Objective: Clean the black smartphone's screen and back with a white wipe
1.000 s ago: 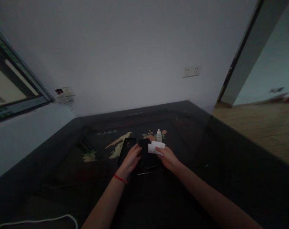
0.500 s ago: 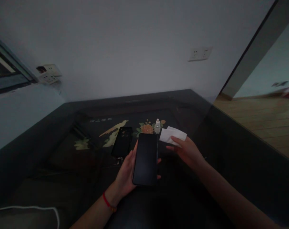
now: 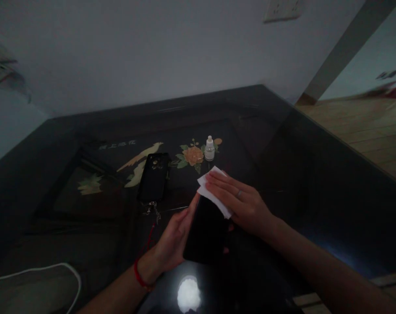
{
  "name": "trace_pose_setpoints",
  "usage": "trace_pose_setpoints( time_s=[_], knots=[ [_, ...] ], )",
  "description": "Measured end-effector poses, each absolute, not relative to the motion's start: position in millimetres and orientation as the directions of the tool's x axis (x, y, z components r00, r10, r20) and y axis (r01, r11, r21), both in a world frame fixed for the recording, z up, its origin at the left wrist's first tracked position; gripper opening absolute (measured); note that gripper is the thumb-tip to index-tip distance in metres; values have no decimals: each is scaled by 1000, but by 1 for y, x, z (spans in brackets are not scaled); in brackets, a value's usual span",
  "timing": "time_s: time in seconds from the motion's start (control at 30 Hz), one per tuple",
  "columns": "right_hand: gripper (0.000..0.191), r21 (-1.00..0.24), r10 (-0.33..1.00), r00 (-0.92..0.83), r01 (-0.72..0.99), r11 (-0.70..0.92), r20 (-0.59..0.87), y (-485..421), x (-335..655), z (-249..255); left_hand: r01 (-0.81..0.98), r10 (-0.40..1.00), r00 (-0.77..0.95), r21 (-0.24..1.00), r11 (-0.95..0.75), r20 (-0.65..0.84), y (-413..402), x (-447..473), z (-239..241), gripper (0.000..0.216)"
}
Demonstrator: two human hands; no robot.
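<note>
My left hand (image 3: 176, 240) is wrapped round a black smartphone (image 3: 206, 233), screen up, with fingertips showing past its right edge. Over the phone's upper end lies a folded white tissue (image 3: 214, 187). My right hand (image 3: 242, 200), wearing a ring, presses the tissue flat onto the screen with its fingers together. To the left on the table rests a black phone case (image 3: 154, 179) with a small metal charm (image 3: 154, 209) at its lower end. Beyond the phone stands a small white-capped dropper bottle (image 3: 209, 150), upright.
The dark glossy table (image 3: 270, 131) bears a flower and bird pattern and meets the wall (image 3: 152, 52) at the back. A white cable (image 3: 37, 269) lies at lower left. A wall socket (image 3: 283, 9) is high on the right, and wooden floor (image 3: 358, 131) shows beyond the table.
My right hand has brought the tissue left and down onto the phone's screen. The phone has tilted clockwise in my left hand. The view has dipped and come nearer the table.
</note>
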State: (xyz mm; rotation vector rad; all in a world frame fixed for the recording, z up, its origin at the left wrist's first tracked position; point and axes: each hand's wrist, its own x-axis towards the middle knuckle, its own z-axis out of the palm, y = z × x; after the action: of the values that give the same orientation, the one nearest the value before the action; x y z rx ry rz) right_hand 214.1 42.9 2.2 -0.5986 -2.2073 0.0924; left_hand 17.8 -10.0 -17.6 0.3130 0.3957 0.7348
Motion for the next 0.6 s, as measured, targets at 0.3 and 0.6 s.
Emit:
trace_pose_setpoints(
  time_s=[0.3, 0.6],
  knots=[
    [36, -259, 461, -617, 392, 883, 637, 42, 216, 2, -571, 732, 557, 459, 680, -392, -4, 19, -10, 60],
    [32, -121, 346, -713, 347, 930, 610, 34, 204, -3, -566, 760, 476, 506, 650, -443, -2, 18, -20, 63]
  ],
)
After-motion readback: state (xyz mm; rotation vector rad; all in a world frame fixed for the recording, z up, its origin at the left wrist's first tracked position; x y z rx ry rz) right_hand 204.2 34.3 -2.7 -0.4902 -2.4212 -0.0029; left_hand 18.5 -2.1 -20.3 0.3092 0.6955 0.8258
